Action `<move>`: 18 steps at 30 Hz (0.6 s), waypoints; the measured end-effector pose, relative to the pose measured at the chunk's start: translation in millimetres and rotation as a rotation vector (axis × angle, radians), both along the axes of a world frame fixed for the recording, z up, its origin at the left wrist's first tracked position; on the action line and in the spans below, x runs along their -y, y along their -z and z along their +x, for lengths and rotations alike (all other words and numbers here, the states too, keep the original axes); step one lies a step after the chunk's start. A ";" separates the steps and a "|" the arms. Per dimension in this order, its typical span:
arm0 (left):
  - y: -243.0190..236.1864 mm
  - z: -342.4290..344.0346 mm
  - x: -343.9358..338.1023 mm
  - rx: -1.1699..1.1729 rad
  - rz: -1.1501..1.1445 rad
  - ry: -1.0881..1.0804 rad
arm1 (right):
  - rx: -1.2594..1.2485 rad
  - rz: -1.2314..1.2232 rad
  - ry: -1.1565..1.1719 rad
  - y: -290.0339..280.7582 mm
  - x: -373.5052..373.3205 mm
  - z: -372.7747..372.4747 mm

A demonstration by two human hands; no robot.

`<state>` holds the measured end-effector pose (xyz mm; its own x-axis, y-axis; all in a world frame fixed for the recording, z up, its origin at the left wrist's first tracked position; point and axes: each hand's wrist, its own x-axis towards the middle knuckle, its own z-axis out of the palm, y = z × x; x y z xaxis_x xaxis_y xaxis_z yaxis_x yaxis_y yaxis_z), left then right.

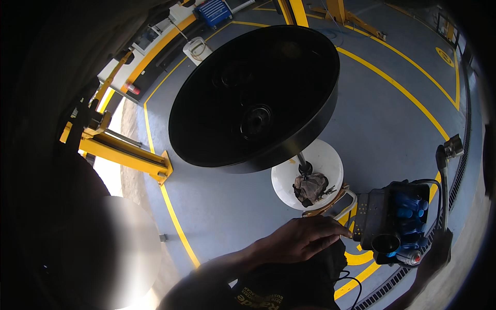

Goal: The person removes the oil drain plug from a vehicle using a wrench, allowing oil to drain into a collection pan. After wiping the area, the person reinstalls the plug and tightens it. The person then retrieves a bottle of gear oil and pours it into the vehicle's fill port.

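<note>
My right hand, at the lower right, is closed round the handle of a ratchet wrench. It stands nearly upright with a metal socket at its top. My left hand is stretched out with its fingers pointing right, beside a black caddy. No object shows in it. Several blue containers and a spray can with a red top fill the caddy. Just beyond my left hand, a crumpled dark rag lies on a white round tank.
A large black oil drain pan stands on a post above the tank. Yellow lift arms reach in at the left. A blue tool chest and white container stand farther back. A floor grate runs along the right.
</note>
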<state>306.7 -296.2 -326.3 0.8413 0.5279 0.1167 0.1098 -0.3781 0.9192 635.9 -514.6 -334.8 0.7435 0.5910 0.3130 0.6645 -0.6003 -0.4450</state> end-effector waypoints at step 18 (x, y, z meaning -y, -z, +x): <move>-270.7 -172.1 -77.1 1.039 -0.558 -0.610 | 0.586 0.193 -0.683 -280.8 -77.7 -358.9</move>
